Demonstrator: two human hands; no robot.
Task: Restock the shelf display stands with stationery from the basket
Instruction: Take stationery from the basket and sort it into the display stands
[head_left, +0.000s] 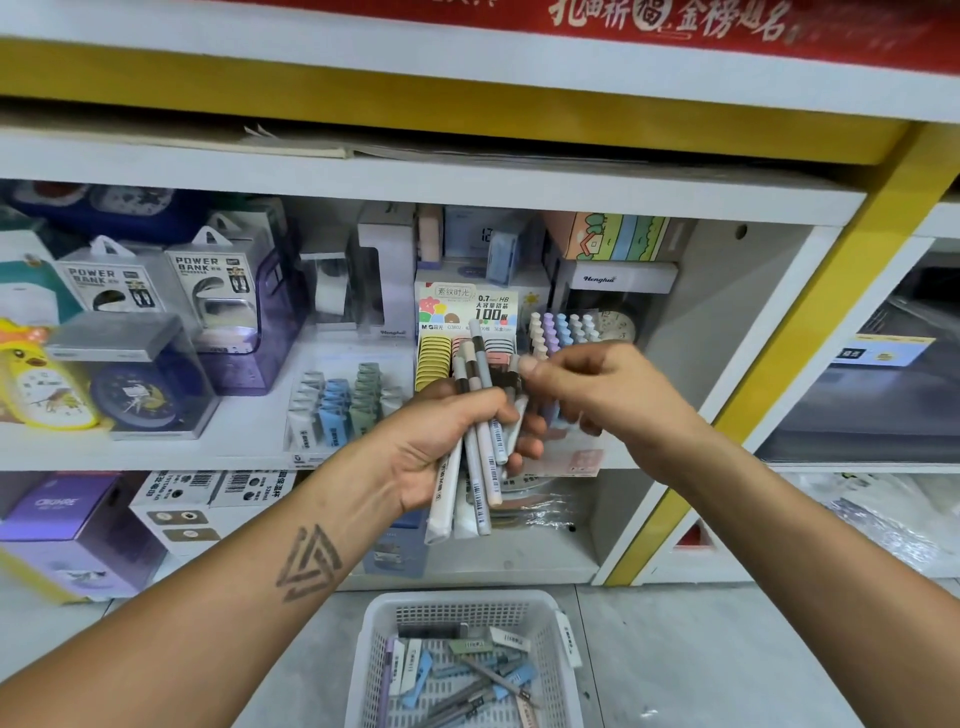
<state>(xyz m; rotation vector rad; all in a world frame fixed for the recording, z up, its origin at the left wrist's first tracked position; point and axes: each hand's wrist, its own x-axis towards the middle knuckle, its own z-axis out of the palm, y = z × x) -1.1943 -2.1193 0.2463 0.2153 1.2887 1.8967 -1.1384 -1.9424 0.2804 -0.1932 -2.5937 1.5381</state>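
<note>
1. Your left hand (441, 441) has its fingers curled round a fanned bunch of pens (480, 441) in pale grey, beige and white, tips up and barrels slanting down past the palm, held in front of the middle shelf (156, 447).
2. Your right hand (587, 387) meets the bunch at its upper end, thumb and forefinger pinching the top of 1 pen; the other fingers are curled beneath, and whether they touch anything I cannot tell.
3. Just behind your hands stands the lead refill display stand (467, 332), its header card printed 0.7 mm HB and 100, with yellow and pink refill cases in rows.
4. To its right, a stand of pastel pens (563, 330) shows purple, blue and cream caps upright.
5. To its left, a clear stand of erasers (343, 405) holds white, blue and green columns.
6. Below you, on the grey floor, sits the white plastic basket (545, 608) with loose blue, white and green stationery pieces lying flat inside.
7. Further left on the shelf are 2 power bank boxes (208, 280), a blue alarm clock (137, 397) in a clear case and a yellow duck clock (39, 384).
</note>
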